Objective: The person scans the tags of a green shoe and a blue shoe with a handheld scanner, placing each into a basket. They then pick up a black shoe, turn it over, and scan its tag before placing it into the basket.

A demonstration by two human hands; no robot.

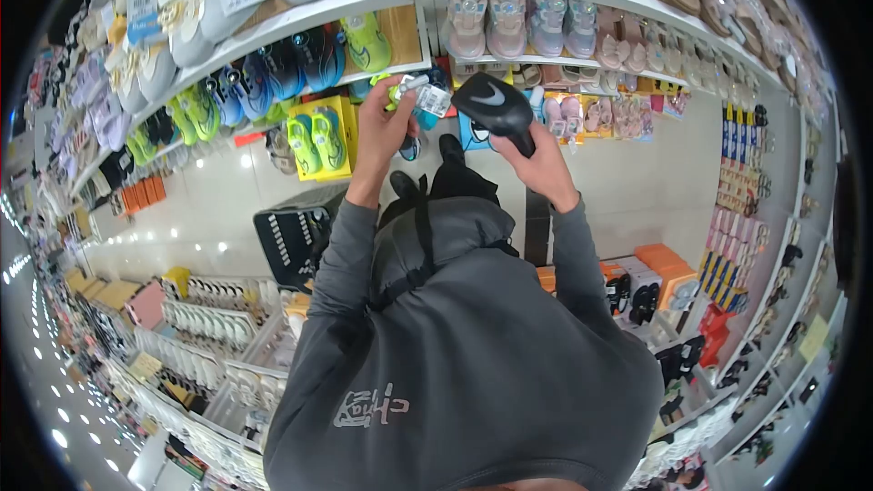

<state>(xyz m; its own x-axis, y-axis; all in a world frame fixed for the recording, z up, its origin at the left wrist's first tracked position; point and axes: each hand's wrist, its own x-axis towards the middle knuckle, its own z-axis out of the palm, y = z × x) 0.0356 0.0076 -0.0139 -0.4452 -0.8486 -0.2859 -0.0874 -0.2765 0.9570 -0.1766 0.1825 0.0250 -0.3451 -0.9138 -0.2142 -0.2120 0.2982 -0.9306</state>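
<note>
White shelves of blue and lime sneakers (273,73) crowd 11 o'clock, four pink sandals (546,27) sit at 1 o'clock. At 12 o'clock, the left hand (382,127) has its fingers clamped on one small lime-green shoe with a white paper tag (420,91), print unreadable. Just right, the right hand (538,164) has its fingers wrapped around one black shoe bearing a white swoosh (496,105)

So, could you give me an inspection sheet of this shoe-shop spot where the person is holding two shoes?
Surface: pale glossy floor, reflecting lights.
Job's things: small green shoe with a white tag; black shoe with a white swoosh.
Clutter: black basket low at the person's left side.
Grips: left hand shut on the small green shoe; right hand shut on the black shoe.
Cables: nothing seen.
Surroundings: shelves packed with shoes and sandals on all sides.
</note>
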